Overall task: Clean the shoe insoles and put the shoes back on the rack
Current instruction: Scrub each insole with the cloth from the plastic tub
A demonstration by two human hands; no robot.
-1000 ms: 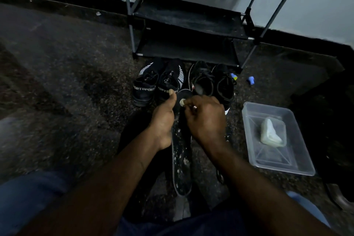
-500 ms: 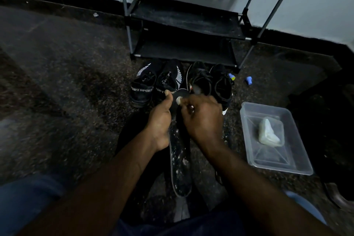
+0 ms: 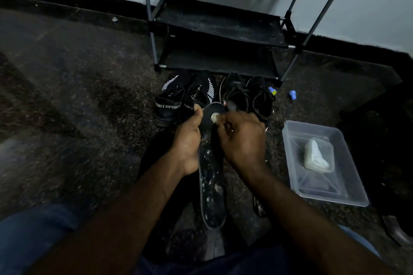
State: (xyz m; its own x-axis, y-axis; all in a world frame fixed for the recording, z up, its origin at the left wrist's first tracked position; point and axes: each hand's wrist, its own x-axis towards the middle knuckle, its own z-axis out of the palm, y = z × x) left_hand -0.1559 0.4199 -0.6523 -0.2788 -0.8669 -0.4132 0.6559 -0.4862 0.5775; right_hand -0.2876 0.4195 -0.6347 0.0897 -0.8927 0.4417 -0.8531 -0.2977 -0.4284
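The left hand grips the long dark foam insole, speckled with white residue, by its edge near the rounded far end. Its fingers are clasped round it to steady it in front of the lap. The right hand pinches a small pale wad, probably a scrap of cloth, though the dim light leaves that unsure, and presses it on that far end to scrub. Four black sports shoes wait on the floor just before the black metal-framed rack. A clear plastic tray holding a pale lump sits at the right, near enough to reach.
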